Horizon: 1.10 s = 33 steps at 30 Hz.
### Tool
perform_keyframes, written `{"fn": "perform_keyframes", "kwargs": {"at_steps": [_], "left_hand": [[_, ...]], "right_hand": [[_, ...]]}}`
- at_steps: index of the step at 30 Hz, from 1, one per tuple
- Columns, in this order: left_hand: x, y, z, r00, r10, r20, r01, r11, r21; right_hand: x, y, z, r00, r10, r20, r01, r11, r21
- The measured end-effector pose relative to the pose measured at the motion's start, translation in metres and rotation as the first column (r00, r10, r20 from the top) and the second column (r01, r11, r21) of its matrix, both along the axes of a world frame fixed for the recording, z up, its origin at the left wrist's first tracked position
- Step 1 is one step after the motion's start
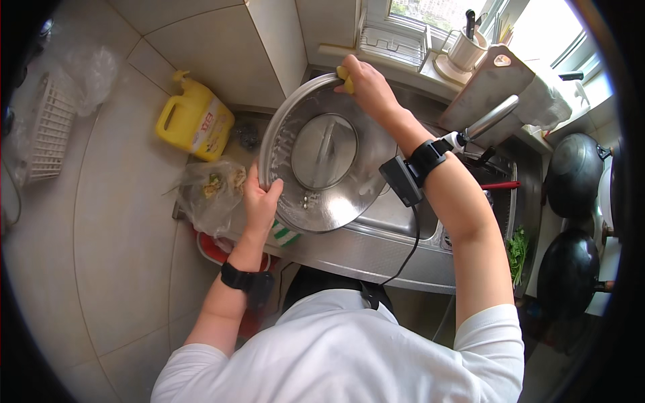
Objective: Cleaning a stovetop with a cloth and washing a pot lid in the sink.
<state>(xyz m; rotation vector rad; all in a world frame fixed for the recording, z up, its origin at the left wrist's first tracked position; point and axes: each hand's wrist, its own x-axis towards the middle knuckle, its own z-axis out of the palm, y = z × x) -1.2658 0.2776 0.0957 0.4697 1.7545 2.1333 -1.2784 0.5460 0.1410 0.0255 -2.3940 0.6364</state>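
A large stainless-steel basin (322, 201) is held tilted over the sink, with its inside facing me. White suds streak its inner wall, and its flat round bottom (322, 151) is shiny. My left hand (262, 196) grips the rim at the lower left, with the thumb on the inner side. At the top of the rim, my right hand (365, 83) pinches a yellow sponge (345, 79) against the edge. Below the basin, part of the metal sink (398, 216) shows; the basin and my right forearm hide much of the rest.
A yellow detergent jug (196, 121) and a clear plastic bag of scraps (211, 194) stand left. A metal faucet spout (491, 118) rises beside my right forearm. Behind it leans a cutting board (489, 85). Green herbs (517, 252) and dark pans (569, 272) are on the right.
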Motion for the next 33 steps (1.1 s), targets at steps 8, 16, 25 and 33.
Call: {"fn": "perform_keyframes", "kwargs": {"at_steps": [8,16,25,33], "left_hand": [[-0.023,0.012,0.008,0.784,-0.109,-0.611,-0.132,0.933,-0.336],[-0.015,-0.003,0.024,0.954,-0.036,-0.297,-0.02,0.983,-0.184],[-0.003,-0.019,0.04,0.998,0.06,0.029,-0.058,0.996,-0.074],[-0.006,0.002,0.018,0.987,-0.085,0.14,0.086,0.996,-0.001]], "right_hand": [[0.006,-0.105,0.014,0.827,0.551,-0.111,-0.405,0.722,0.561],[-0.011,-0.028,0.002,0.944,0.255,-0.21,-0.234,0.965,0.119],[0.041,0.021,-0.095,0.911,-0.23,0.342,0.366,0.833,-0.415],[-0.003,-0.036,-0.024,0.995,0.098,0.03,-0.09,0.973,-0.211]]}}
